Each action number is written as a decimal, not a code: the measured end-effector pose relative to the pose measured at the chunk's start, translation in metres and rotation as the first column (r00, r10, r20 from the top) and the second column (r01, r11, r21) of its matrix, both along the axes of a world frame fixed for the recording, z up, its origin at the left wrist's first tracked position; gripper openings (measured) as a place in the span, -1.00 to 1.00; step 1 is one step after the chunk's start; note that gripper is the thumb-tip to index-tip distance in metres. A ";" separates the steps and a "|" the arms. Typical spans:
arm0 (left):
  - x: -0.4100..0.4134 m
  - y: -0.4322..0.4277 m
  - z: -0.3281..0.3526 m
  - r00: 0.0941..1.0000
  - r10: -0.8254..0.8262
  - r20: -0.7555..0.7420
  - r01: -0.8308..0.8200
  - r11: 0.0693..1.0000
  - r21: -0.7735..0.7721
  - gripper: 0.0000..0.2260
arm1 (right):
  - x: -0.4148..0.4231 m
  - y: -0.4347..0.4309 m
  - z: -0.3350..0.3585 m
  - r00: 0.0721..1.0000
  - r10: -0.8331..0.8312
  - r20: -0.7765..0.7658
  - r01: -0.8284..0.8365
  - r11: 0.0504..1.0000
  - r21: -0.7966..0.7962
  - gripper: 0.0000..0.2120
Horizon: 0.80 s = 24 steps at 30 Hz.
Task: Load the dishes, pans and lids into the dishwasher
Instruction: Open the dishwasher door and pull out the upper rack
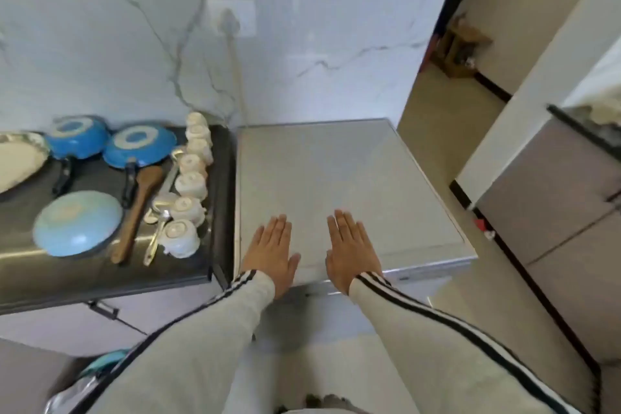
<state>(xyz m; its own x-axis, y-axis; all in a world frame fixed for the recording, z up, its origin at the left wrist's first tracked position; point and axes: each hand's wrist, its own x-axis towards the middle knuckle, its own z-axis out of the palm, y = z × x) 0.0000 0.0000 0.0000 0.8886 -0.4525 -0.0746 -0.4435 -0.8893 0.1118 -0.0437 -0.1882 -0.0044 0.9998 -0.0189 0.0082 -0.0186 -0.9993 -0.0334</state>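
Note:
My left hand [271, 252] and my right hand [349, 250] lie flat, palms down and fingers straight, on the front part of the dishwasher's grey top [336, 171]. Neither holds anything. On the dark steel counter [100, 274] to the left stand two blue frying pans [78, 136] [139, 144] upside down, a light blue bowl [77, 223] upside down, a white plate [18, 161] at the left edge, and a row of several white cups [190, 185] turned over. A wooden spatula [136, 212] and metal spoons [158, 228] lie between bowl and cups.
A marble wall with a socket and plugged cord [232, 20] stands behind. To the right is bare floor [437, 131] and grey cabinets [554, 195] under a dark worktop. Something blue [104, 360] shows low at the left, partly hidden by my sleeve.

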 end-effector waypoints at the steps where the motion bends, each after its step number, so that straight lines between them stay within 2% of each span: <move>1: -0.010 -0.004 -0.012 0.999 -0.029 -0.045 0.031 0.999 0.042 -0.37 | -0.013 0.000 -0.012 0.998 -0.041 -0.038 0.041 0.999 -0.022 -0.34; 2: -0.018 -0.008 -0.021 0.993 -0.066 -0.100 0.070 0.997 0.041 -0.37 | -0.022 -0.002 -0.021 0.995 -0.085 -0.049 0.087 0.995 0.042 -0.33; 4: -0.040 -0.014 -0.042 0.986 -0.100 -0.137 0.110 0.991 0.071 -0.28 | -0.053 -0.003 -0.048 0.988 -0.152 0.001 0.152 0.986 0.062 -0.34; 7: -0.050 -0.026 -0.055 0.978 -0.140 -0.154 0.149 0.988 0.048 -0.22 | -0.071 -0.004 -0.070 0.973 -0.205 -0.103 0.217 0.968 0.123 -0.35; 9: -0.055 -0.033 -0.062 0.976 -0.142 -0.168 0.151 0.987 0.045 -0.24 | -0.077 0.000 -0.075 0.943 -0.328 -0.064 0.334 0.912 0.238 -0.35; 10: -0.058 -0.037 -0.066 0.975 -0.139 -0.173 0.151 0.987 0.056 -0.26 | -0.078 0.004 -0.078 0.908 -0.418 -0.030 0.402 0.850 0.339 -0.37; 12: -0.061 -0.045 -0.073 0.977 -0.131 -0.166 0.142 0.988 0.056 -0.30 | -0.071 0.010 -0.079 0.789 -0.614 -0.024 0.518 0.642 0.566 -0.42; 13: -0.061 -0.049 -0.075 0.981 -0.115 -0.156 0.124 0.991 0.049 -0.32 | -0.065 0.010 -0.079 0.695 -0.714 -0.084 0.566 0.472 0.676 -0.41; 14: -0.061 -0.053 -0.076 0.983 -0.104 -0.152 0.112 0.992 0.049 -0.33 | -0.057 0.008 -0.081 0.587 -0.784 -0.202 0.600 0.254 0.759 -0.37; 15: -0.061 -0.058 -0.076 0.984 -0.093 -0.155 0.103 0.993 0.059 -0.31 | -0.049 0.005 -0.082 0.499 -0.796 -0.344 0.617 0.047 0.786 -0.34; 16: -0.061 -0.062 -0.075 0.982 -0.076 -0.171 0.091 0.992 0.082 -0.26 | -0.045 0.002 -0.083 0.459 -0.753 -0.472 0.613 -0.116 0.781 -0.36; 18: -0.060 -0.067 -0.073 0.980 -0.059 -0.191 0.088 0.986 0.143 -0.15 | -0.044 -0.004 -0.091 0.506 -0.591 -0.628 0.540 -0.350 0.765 -0.57; 20: -0.060 -0.070 -0.075 0.980 -0.042 -0.192 0.077 0.981 0.180 -0.09 | -0.047 -0.012 -0.094 0.585 -0.424 -0.691 0.417 -0.574 0.705 -0.73; 22: -0.060 -0.072 -0.075 0.978 -0.020 -0.209 0.064 0.977 0.204 -0.06 | -0.049 -0.020 -0.094 0.649 -0.279 -0.708 0.339 -0.727 0.597 -0.73; 24: -0.061 -0.075 -0.073 0.976 0.001 -0.218 0.050 0.973 0.227 -0.06 | -0.049 -0.025 -0.095 0.678 -0.200 -0.707 0.304 -0.800 0.518 -0.68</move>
